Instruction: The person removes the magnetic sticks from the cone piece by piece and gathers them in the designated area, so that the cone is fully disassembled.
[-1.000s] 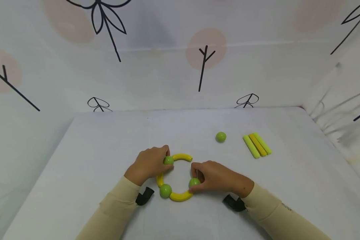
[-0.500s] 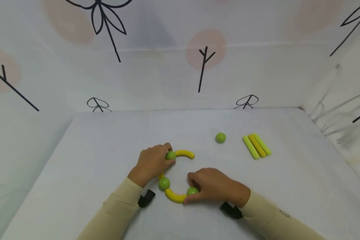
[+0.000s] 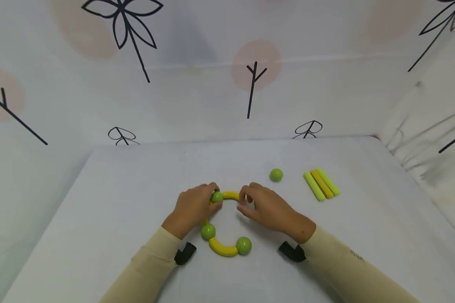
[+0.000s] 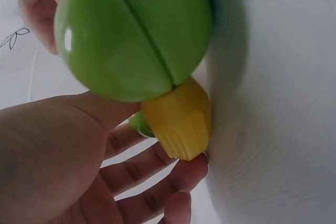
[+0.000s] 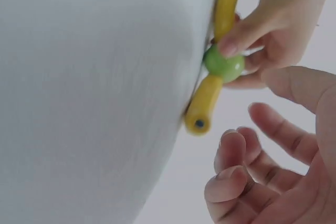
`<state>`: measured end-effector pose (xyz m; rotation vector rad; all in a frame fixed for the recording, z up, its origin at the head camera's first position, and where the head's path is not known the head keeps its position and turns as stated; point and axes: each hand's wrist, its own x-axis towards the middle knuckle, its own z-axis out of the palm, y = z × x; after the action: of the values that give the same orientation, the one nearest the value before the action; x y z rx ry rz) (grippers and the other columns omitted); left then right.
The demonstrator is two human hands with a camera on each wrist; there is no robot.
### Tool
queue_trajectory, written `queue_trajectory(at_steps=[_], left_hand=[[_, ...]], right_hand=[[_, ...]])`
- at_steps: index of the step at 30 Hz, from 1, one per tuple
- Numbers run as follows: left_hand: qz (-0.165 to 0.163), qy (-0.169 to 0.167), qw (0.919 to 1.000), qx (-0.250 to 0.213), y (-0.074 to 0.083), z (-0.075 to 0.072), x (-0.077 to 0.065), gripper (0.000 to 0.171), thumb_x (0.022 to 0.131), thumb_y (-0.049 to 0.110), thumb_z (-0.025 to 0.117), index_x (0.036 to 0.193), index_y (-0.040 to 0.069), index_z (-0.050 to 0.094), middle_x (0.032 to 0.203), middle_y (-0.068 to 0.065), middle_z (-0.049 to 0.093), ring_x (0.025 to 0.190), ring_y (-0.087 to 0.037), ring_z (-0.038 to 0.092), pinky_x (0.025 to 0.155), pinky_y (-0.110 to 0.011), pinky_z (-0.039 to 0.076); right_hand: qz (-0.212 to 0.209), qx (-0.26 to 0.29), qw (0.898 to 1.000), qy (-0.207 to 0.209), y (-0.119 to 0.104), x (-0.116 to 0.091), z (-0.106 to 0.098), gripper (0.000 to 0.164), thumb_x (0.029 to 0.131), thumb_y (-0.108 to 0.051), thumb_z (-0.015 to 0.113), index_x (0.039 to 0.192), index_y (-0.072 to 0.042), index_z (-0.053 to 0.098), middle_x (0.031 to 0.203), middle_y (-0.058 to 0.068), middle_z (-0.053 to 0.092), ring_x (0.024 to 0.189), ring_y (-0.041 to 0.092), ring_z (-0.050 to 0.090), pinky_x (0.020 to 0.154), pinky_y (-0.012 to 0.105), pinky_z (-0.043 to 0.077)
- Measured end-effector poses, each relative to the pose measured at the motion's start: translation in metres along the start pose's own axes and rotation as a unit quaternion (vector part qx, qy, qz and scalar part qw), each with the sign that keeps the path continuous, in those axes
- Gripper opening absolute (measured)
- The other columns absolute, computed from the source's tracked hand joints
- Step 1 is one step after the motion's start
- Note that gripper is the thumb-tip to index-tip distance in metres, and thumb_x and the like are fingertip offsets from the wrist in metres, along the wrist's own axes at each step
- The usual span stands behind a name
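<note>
A chain of curved yellow rods and green balls lies on the white table, curving round with a gap on its right side. My left hand (image 3: 192, 209) grips the upper green ball (image 3: 217, 197), thumb and fingers on either side. From that ball the upper curved rod (image 5: 203, 106) runs right, its free end showing a dark dot. Close by that end is my right hand (image 3: 270, 208), fingers loosely bent, holding nothing. The lower left ball (image 3: 208, 231) joins the left rod (image 4: 181, 121) to the lower curved rod (image 3: 223, 248), which ends in another ball (image 3: 244, 245).
A loose green ball (image 3: 276, 175) lies beyond my right hand. Farther right, three straight sticks (image 3: 322, 184), yellow-green and yellow, lie side by side. Printed white cloth (image 3: 197, 105) hangs behind the table's far edge (image 3: 155, 143) and along both sides.
The chain's lower part shifted left and nearer to me. My right hand then let go of the lower right ball and moved away from me to the upper rod's free end. My left hand kept its hold.
</note>
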<state>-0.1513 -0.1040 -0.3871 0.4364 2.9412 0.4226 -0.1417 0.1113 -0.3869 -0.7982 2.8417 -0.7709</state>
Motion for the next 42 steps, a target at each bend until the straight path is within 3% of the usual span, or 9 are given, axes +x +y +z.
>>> queue_trajectory(at_steps=[5,10,19,29,42], left_hand=[[0.005,0.007,1.0,0.0,0.0,0.002,0.001,0.039,0.091,0.036,0.074,0.123,0.016,0.064,0.106,-0.003,0.071,0.076,-0.013,0.058,0.065,-0.031,0.051],[0.008,0.005,0.9999,-0.009,0.001,0.003,0.001,0.037,0.091,0.035,0.073,0.122,0.016,0.065,0.104,-0.002,0.071,0.076,-0.012,0.057,0.066,-0.031,0.05],[0.02,0.007,0.9995,-0.024,0.002,0.004,0.001,0.036,0.09,0.034,0.075,0.122,0.02,0.068,0.109,-0.002,0.071,0.081,-0.013,0.06,0.07,-0.035,0.053],[0.011,-0.003,0.9996,-0.024,0.003,0.005,0.001,0.036,0.089,0.034,0.076,0.122,0.021,0.07,0.108,-0.001,0.072,0.081,-0.012,0.06,0.069,-0.033,0.052],[0.01,0.0,0.9997,-0.021,0.003,0.005,0.0,0.038,0.089,0.034,0.076,0.124,0.02,0.07,0.107,-0.001,0.071,0.083,-0.013,0.059,0.071,-0.033,0.052]], right_hand=[[0.031,-0.021,0.999,-0.017,0.005,0.013,0.002,0.033,0.089,-0.024,0.077,0.118,-0.013,0.065,0.104,0.006,0.061,0.083,0.014,0.058,0.073,0.027,0.052],[0.047,-0.011,0.996,-0.072,0.011,0.024,0.005,0.037,0.091,-0.021,0.075,0.125,-0.012,0.063,0.099,0.003,0.06,0.082,0.013,0.057,0.076,0.029,0.052],[0.005,0.022,0.994,-0.108,0.02,0.034,0.001,0.025,0.094,-0.017,0.07,0.118,-0.012,0.062,0.071,-0.002,0.056,0.064,0.01,0.048,0.062,0.023,0.043],[0.004,0.047,0.992,-0.118,0.024,0.034,0.004,0.021,0.097,-0.016,0.067,0.117,-0.012,0.06,0.074,-0.002,0.058,0.064,0.009,0.049,0.061,0.023,0.044],[0.053,0.067,0.989,-0.12,0.033,0.024,-0.003,0.025,0.099,-0.018,0.063,0.122,-0.011,0.057,0.078,0.0,0.06,0.066,0.012,0.051,0.062,0.026,0.045]])
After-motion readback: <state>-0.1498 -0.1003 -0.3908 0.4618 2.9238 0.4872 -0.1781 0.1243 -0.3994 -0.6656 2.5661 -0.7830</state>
